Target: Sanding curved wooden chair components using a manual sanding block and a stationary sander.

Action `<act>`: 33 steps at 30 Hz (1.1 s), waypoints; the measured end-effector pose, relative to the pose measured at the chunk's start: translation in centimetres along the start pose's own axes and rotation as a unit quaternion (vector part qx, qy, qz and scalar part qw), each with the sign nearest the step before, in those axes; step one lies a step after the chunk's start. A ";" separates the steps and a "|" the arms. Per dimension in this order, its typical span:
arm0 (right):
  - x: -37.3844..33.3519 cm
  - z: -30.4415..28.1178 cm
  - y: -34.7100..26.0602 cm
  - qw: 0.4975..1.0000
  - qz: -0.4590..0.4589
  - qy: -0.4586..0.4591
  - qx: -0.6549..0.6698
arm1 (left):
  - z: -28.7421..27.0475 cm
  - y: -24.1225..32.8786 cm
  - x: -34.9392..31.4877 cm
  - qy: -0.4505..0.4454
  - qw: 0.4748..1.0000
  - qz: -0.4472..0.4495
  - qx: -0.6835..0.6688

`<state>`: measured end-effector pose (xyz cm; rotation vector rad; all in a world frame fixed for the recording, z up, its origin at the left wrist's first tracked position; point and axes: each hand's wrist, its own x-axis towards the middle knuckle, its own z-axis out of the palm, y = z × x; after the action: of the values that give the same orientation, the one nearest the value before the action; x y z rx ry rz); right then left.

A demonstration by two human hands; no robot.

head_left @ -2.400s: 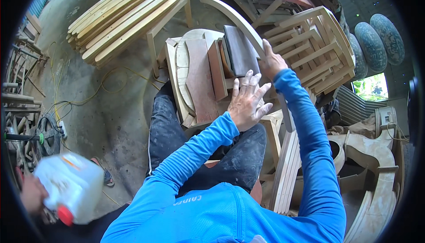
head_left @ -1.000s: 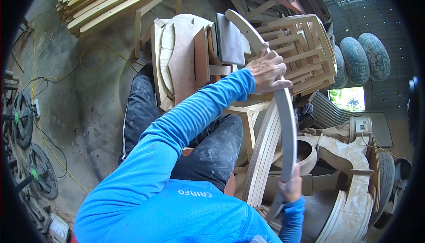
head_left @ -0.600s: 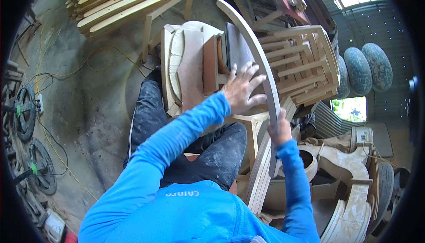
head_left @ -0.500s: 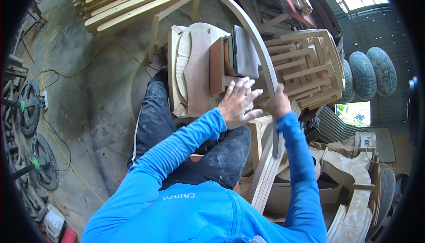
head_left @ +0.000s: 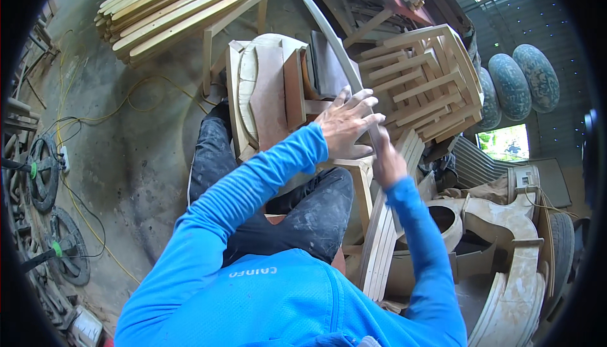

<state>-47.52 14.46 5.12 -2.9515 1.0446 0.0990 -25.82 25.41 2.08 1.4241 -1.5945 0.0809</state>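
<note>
While the right hand (head_left: pixel 387 162) closes around a curved wooden slat (head_left: pixel 346 62), the left hand (head_left: pixel 346 126) lies over and beside it with its fingers spread and the thumb apart; whether those fingers press on the wood or only skim it, I cannot tell. The right fingers seem wrapped about the slat, though their tips on the far side are hidden. The slat rises slantwise in front of the seated person, its upper end free, passing in view between a grey flat panel (head_left: pixel 326 69) and a stack of slatted wooden frames (head_left: pixel 427 85); the right hand and forearm hide part of its lower length

With so much of the slat standing beyond the grip, a small turn of the right wrist could swing the tip into the frames or the panel and mark an edge. A loose hold might let the slat twist, since the left hand is not clasped around it. Fingers sliding along a rough edge could pick up a splinter, and the right elbow, close to the bundle of pale strips (head_left: pixel 379 246), could nudge them out of line
</note>
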 end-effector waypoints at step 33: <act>-2.0 -6.8 4.8 0.984 0.014 -0.174 -0.035 | 3.8 -9.9 8.2 -0.207 0.968 -0.048 0.135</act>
<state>-51.69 11.74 12.05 -2.8285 1.0454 0.6380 -19.05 13.97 0.39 1.8160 -1.9025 -0.0636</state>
